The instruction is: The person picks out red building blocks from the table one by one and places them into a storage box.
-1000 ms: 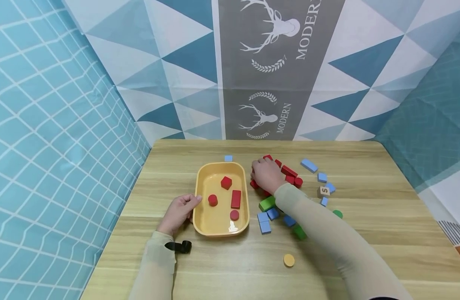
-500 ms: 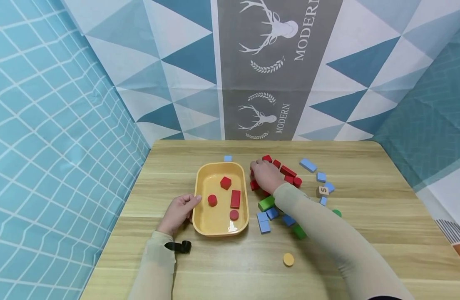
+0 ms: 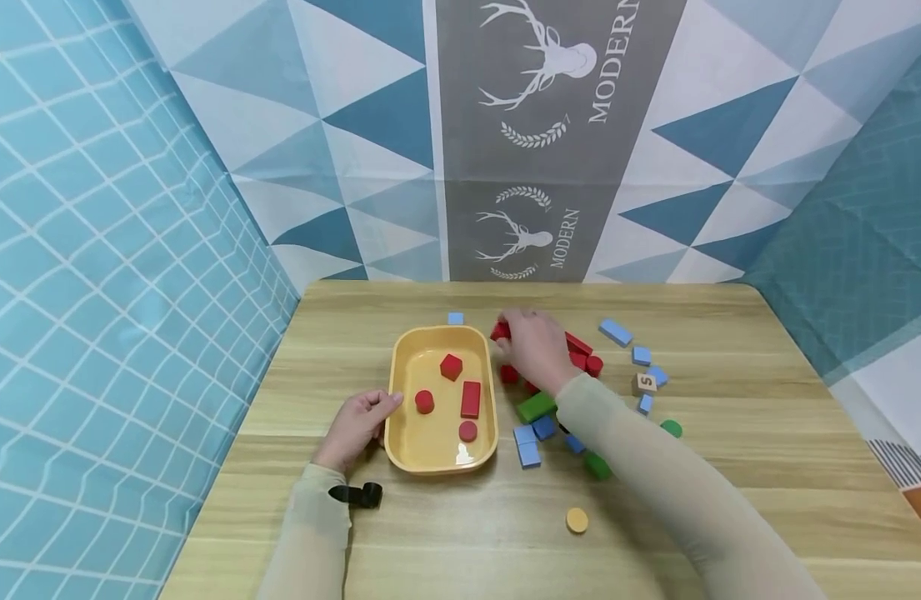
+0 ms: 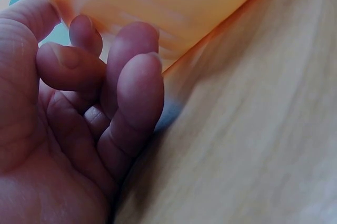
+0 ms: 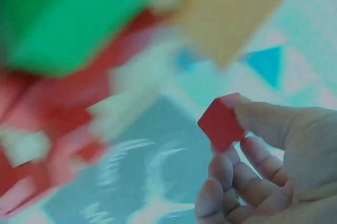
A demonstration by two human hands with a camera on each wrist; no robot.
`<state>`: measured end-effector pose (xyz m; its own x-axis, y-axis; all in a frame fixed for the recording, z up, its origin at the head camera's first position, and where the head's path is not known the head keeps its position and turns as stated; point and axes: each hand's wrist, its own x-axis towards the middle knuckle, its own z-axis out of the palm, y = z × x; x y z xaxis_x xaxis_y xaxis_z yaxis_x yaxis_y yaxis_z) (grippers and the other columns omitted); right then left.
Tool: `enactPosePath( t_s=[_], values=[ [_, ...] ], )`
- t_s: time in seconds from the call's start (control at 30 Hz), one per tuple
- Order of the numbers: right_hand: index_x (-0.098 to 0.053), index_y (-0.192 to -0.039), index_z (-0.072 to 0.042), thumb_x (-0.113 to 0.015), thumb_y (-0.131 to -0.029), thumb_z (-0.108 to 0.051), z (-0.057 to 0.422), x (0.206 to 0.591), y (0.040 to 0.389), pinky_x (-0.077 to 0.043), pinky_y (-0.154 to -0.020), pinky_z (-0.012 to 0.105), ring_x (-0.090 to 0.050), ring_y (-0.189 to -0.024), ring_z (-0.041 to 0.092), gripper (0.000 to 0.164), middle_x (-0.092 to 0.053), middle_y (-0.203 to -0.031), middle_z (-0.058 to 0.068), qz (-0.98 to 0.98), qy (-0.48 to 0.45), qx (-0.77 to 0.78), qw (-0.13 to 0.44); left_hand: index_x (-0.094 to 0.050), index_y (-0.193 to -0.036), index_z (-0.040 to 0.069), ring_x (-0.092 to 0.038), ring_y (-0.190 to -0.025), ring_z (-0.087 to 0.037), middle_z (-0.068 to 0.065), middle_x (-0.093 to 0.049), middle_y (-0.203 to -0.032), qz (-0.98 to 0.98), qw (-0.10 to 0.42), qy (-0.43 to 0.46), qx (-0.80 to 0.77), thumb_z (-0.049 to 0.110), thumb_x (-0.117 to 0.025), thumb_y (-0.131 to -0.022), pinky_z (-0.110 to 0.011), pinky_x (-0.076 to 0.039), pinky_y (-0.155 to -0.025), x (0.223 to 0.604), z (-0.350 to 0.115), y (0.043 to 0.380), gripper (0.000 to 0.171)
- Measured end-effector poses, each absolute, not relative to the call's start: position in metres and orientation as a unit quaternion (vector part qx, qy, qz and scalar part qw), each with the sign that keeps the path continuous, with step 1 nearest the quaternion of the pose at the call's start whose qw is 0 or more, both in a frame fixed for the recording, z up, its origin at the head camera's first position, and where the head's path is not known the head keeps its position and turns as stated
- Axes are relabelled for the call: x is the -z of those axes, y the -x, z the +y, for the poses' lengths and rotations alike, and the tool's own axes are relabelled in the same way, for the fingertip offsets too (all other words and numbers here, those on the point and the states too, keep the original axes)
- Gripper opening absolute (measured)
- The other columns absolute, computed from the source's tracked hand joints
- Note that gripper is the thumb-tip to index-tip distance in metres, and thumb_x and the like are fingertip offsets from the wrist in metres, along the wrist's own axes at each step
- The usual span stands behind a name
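A yellow plastic tray (image 3: 441,458) stands on the table, with several red blocks inside, among them a red cuboid (image 3: 471,400). My left hand (image 3: 357,427) grips the tray's left rim, thumb over the edge; the left wrist view shows curled fingers (image 4: 139,90) against the outer wall. Just beyond the tray's right side, my right hand (image 3: 537,350) pinches a red block (image 5: 221,123) between thumb and fingers, apart from the pile. More red blocks (image 3: 578,342) lie under and beside that hand, partly hidden by it.
Near the right forearm lie a green block (image 3: 536,407), blue blocks (image 3: 528,447) and a yellow disc (image 3: 577,521). Farther right are a wooden letter block (image 3: 644,383), a blue cuboid (image 3: 615,332) and a green disc (image 3: 671,428). Patterned cloth hangs behind the table.
My right hand has lifted from among the red blocks and turned, now with a red block in its fingers. The left hand and the tray have stayed in place.
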<state>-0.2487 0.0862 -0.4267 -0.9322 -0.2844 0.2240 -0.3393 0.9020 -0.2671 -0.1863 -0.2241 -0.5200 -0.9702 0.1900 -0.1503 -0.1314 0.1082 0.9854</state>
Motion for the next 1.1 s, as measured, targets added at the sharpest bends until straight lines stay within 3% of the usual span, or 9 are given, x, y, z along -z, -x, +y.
enactPosePath(
  t_s=[0.2,0.4,0.6,0.87,1.1],
  values=[
    [-0.065,-0.109,-0.018,-0.076,-0.087,-0.028,0.052,0.411,0.18,-0.051,-0.061,0.026,-0.052,-0.072,0.009,0.027,-0.061,-0.089,-0.008,-0.933,-0.284,-0.221,0.032,-0.055,-0.082,-0.004,-0.046,-0.046,-0.017,0.001,-0.04,-0.051,0.734,0.115,-0.02,-0.669,0.044,-0.07,-0.091,-0.024,-0.044,-0.041,0.521,-0.226,0.188,0.051],
    [-0.065,-0.111,-0.016,-0.076,-0.088,-0.031,0.034,0.438,0.139,-0.051,-0.063,0.023,-0.053,-0.072,0.005,0.029,-0.062,-0.089,-0.008,-0.925,-0.325,-0.194,-0.017,-0.055,-0.08,-0.002,-0.047,-0.046,-0.017,0.001,-0.041,-0.05,0.736,0.117,-0.022,-0.666,0.043,-0.068,-0.093,-0.025,-0.044,-0.041,0.522,-0.225,0.189,0.049],
    [-0.064,-0.111,-0.015,-0.079,-0.086,-0.028,0.032,0.453,0.138,-0.053,-0.069,0.029,-0.054,-0.078,0.008,0.032,-0.063,-0.094,-0.005,-0.936,-0.296,-0.189,0.006,-0.055,-0.082,-0.003,-0.046,-0.046,-0.018,0.001,-0.041,-0.05,0.738,0.123,-0.016,-0.664,0.042,-0.068,-0.093,-0.024,-0.044,-0.041,0.519,-0.223,0.187,0.048],
    [-0.065,-0.101,-0.02,-0.08,-0.084,-0.03,0.025,0.464,0.147,-0.05,-0.068,0.03,-0.051,-0.075,0.009,0.025,-0.06,-0.088,-0.008,-0.944,-0.266,-0.194,-0.004,-0.055,-0.081,-0.001,-0.046,-0.046,-0.017,0.001,-0.04,-0.051,0.734,0.125,-0.017,-0.667,0.045,-0.069,-0.091,-0.024,-0.045,-0.042,0.52,-0.222,0.187,0.049],
    [-0.065,-0.093,-0.02,-0.082,-0.082,-0.027,0.021,0.468,0.148,-0.05,-0.069,0.031,-0.051,-0.076,0.01,0.021,-0.06,-0.085,-0.008,-0.945,-0.263,-0.193,0.014,-0.055,-0.087,-0.008,-0.046,-0.046,-0.016,0.0,-0.042,-0.051,0.736,0.126,-0.028,-0.665,0.042,-0.065,-0.095,-0.023,-0.045,-0.042,0.518,-0.222,0.186,0.052]
  ],
)
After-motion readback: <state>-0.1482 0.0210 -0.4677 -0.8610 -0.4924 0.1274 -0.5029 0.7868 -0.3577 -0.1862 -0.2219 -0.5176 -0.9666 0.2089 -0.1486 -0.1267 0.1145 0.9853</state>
